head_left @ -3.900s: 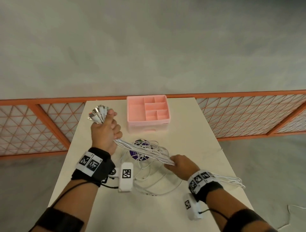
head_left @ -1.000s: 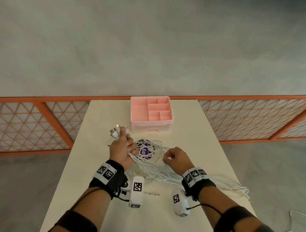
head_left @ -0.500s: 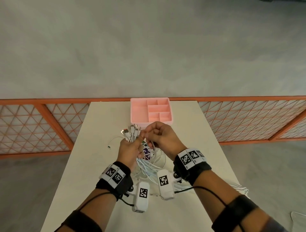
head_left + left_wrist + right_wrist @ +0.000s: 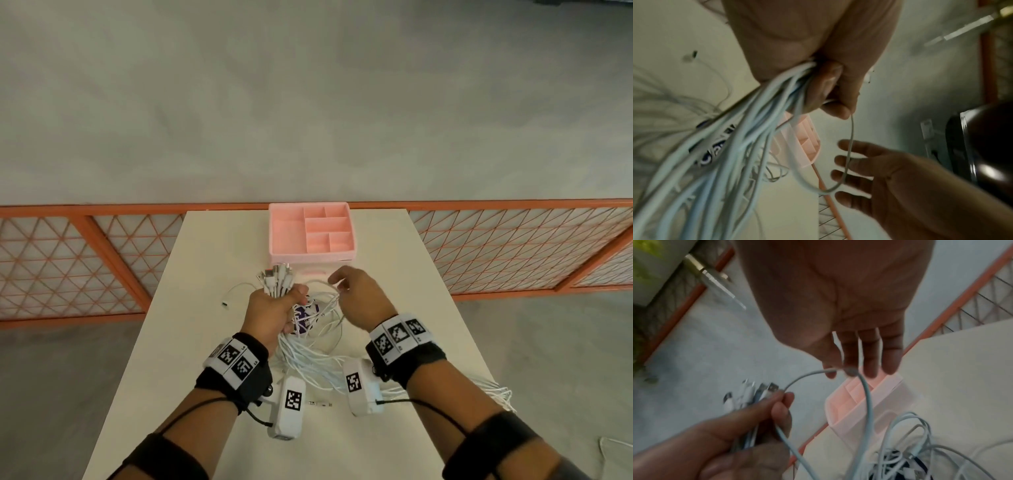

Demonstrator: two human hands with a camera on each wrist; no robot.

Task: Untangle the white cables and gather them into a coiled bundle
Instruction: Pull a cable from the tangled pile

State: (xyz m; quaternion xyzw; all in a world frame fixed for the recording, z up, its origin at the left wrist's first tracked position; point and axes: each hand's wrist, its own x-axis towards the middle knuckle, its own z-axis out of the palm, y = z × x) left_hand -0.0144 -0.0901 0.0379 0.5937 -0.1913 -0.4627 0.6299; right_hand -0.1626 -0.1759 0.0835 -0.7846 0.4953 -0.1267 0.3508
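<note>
Both hands [image 4: 274, 310] [image 4: 359, 294] now apart, cable loop [image 4: 863, 386] between.

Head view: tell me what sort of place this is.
Probably a fenced work area in a plain industrial room: a white table on bare grey concrete floor, ringed by low orange mesh barriers.

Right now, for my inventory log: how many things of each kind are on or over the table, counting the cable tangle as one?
Pink tray: 1
White cable tangle: 1, strands uncountable
Purple-printed item beneath it: 1
Hands: 2, left hand, right hand
Total: 5
</note>
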